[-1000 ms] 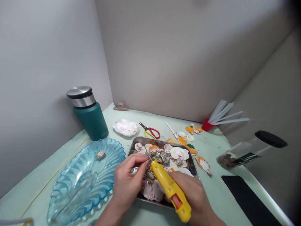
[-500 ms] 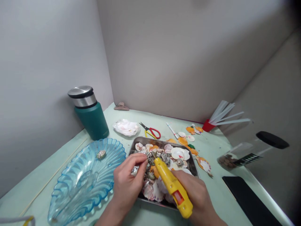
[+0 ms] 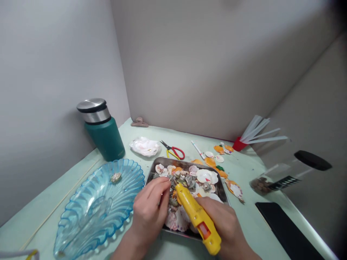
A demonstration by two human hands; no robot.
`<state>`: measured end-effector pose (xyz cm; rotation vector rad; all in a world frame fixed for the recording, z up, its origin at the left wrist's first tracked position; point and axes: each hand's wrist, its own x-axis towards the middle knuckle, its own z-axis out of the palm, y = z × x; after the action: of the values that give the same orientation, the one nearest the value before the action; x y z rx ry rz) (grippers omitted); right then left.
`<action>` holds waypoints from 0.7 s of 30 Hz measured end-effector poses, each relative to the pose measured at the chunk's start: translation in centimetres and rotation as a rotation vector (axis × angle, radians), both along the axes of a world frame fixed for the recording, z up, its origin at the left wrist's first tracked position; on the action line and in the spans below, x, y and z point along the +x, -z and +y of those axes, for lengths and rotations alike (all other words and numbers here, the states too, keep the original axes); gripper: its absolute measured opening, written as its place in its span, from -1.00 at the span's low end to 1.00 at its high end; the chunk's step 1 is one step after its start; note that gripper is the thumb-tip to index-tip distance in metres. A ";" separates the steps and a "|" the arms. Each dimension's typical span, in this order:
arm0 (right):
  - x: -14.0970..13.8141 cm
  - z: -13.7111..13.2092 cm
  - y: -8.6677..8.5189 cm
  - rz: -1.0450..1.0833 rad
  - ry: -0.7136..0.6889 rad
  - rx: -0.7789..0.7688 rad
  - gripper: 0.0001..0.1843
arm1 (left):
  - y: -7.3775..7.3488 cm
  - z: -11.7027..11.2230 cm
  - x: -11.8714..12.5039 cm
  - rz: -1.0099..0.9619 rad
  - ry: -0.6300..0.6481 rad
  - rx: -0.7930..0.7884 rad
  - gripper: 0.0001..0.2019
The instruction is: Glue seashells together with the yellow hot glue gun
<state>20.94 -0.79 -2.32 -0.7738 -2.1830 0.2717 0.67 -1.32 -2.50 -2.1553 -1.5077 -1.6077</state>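
Note:
My right hand (image 3: pixel 223 218) is wrapped round a yellow glue gun (image 3: pixel 193 207), its nozzle pointing away and to the left, over a metal tray (image 3: pixel 225 195). Close to the nozzle tip, my left hand (image 3: pixel 149 207) pinches something small and thin with a metallic glint; its kind is too small to make out. Below both hands the tray is filled with seashells (image 3: pixel 181 218), white, orange and grey. To the left lies a blue scalloped glass dish (image 3: pixel 89 220), with one small shell (image 3: pixel 116 177) in it.
A green bottle (image 3: pixel 107 139) stands behind the dish. Red-and-yellow scissors (image 3: pixel 177 153), a white pen (image 3: pixel 197 148) and orange shells (image 3: pixel 210 161) lie behind the tray. At right are a red cup (image 3: pixel 238 145) of white sticks, a black-lidded jar (image 3: pixel 267 182) and a black phone-like slab (image 3: pixel 284 227).
My left fingers have turned slightly and a thin glinting piece shows more at their tips. The glue gun has shifted a little left and down, its nozzle staying by those fingertips.

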 end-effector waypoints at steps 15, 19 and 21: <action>0.4 0.0 0.4 0.015 0.006 -0.015 -0.76 | 0.0 0.1 0.0 -0.090 -0.024 -0.006 -0.75; 0.3 0.1 0.6 -0.005 -0.022 0.009 -0.72 | -0.1 0.1 0.0 -0.071 -0.025 0.003 -0.74; 0.2 0.2 0.7 -0.011 -0.013 0.015 -0.74 | -0.1 0.1 0.0 -0.086 -0.025 -0.005 -0.74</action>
<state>21.11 -0.63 -2.98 -0.7549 -2.1985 0.2584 0.72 -1.25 -2.37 -2.0870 -1.5571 -1.7112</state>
